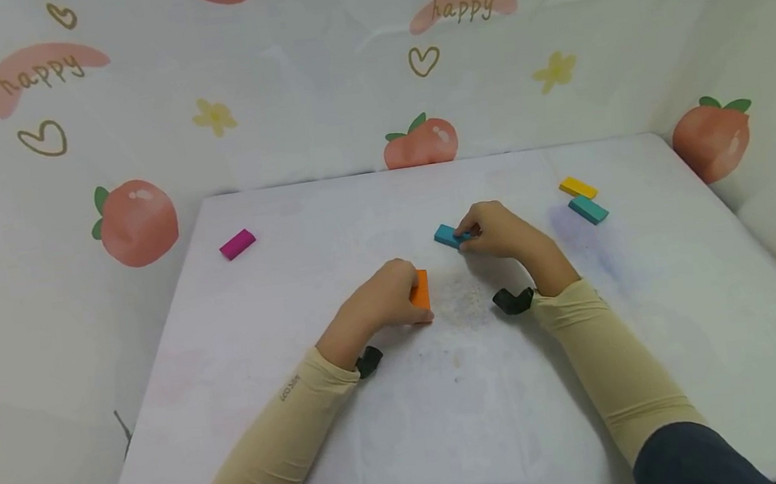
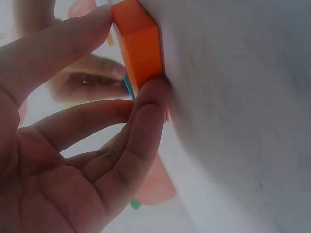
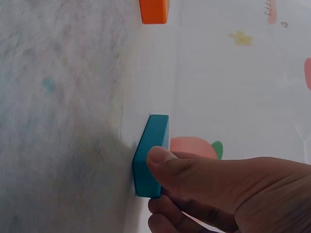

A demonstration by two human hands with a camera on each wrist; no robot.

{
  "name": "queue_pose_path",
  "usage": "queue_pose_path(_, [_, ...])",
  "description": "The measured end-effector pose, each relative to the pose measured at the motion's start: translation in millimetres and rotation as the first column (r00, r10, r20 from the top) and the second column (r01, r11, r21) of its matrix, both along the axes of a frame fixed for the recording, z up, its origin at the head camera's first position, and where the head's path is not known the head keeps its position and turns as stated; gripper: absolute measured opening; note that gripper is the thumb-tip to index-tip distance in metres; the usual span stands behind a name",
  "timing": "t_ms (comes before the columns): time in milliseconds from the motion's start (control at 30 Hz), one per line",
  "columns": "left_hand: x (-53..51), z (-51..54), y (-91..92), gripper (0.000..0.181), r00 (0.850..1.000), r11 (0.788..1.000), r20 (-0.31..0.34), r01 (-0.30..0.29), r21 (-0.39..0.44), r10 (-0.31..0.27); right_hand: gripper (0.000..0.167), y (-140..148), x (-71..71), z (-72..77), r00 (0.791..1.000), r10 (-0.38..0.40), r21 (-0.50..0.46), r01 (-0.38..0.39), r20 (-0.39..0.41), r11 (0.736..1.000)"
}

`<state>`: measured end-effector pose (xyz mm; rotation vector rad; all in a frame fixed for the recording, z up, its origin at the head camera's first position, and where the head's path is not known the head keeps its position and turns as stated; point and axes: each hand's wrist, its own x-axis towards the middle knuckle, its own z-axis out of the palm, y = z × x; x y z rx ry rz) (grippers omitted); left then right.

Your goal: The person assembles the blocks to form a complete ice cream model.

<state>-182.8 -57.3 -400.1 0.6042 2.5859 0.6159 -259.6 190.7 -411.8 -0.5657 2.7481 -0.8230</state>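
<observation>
Near the middle of the table, my left hand [image 1: 382, 297] holds an orange block [image 1: 423, 289] between thumb and fingers. The left wrist view shows the thumb at one end of this orange block [image 2: 144, 51] and fingertips toward the other, with the block against the white surface. Farther back and to the right, my right hand [image 1: 499, 230] pinches a blue block [image 1: 446, 235] by its right end. In the right wrist view the thumb presses on the blue block [image 3: 151, 138], with fingers partly hidden behind it. The two blocks are apart.
A magenta block [image 1: 238, 244] lies at the back left of the white table [image 1: 280, 312]. At the back right, a yellow block [image 1: 577, 187] lies just behind a green block [image 1: 588, 210]. A printed cloth [image 1: 310, 82] hangs behind the table.
</observation>
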Motion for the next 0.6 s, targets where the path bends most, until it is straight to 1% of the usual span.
queue_pose_path(200, [2.1,-0.8,7.6,0.041,1.0,0.999,-0.005,0.029,0.022,-0.029,0.024,-8,-2.2,-1.2,1.0,0.0,-0.006,0.0,0.004,1.0])
queue_pose_path(367, [3.8,-0.8,10.8,0.041,0.999,0.999,-0.024,0.031,0.036,-0.03,0.024,-8,0.1,0.6,1.0,-0.003,-0.011,0.003,-0.003,1.0])
queue_pose_path(467, [3.5,-1.8,9.6,0.043,0.999,0.999,-0.028,0.034,0.037,-0.033,0.023,-9,1.9,1.2,1.0,-0.004,-0.009,0.004,-0.01,1.0])
queue_pose_path(533, [1.9,-2.3,7.2,0.047,0.999,0.998,-0.035,0.04,0.05,-0.039,0.023,-10,2.8,0.9,1.0,-0.006,-0.003,0.006,-0.019,1.0])
queue_pose_path(600, [-0.9,-2.7,3.0,0.052,0.998,0.997,-0.051,0.034,0.064,-0.031,0.023,-13,2.6,0.1,1.0,-0.005,0.007,0.005,-0.028,1.0])
